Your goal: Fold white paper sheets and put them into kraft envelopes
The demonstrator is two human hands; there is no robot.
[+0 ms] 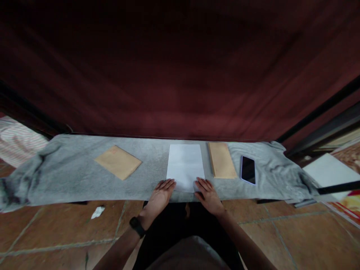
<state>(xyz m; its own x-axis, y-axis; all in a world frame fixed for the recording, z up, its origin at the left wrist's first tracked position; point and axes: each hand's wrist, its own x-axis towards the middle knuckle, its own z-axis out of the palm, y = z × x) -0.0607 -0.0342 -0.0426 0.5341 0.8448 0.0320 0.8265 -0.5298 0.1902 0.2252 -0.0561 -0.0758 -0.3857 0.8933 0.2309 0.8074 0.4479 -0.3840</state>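
A white sheet of paper [185,163] lies flat on the grey cloth in front of me, its short side towards my body. My left hand [161,194] rests at the paper's near left corner, fingers stretched out and fingertips at the edge. At the near right corner, my right hand [208,195] lies with its fingers extended and slightly apart, touching the paper's edge. Just right of the paper is a stack of brown envelopes [223,160]. A single brown envelope [118,162] lies at an angle farther left.
A phone [248,170] with a dark screen lies right of the envelope stack. Grey cloth [75,168] covers the narrow table. A dark red curtain [180,75] hangs behind it. Crumpled white paper [98,212] lies on the tiled floor [67,225]. A white board [332,170] is at far right.
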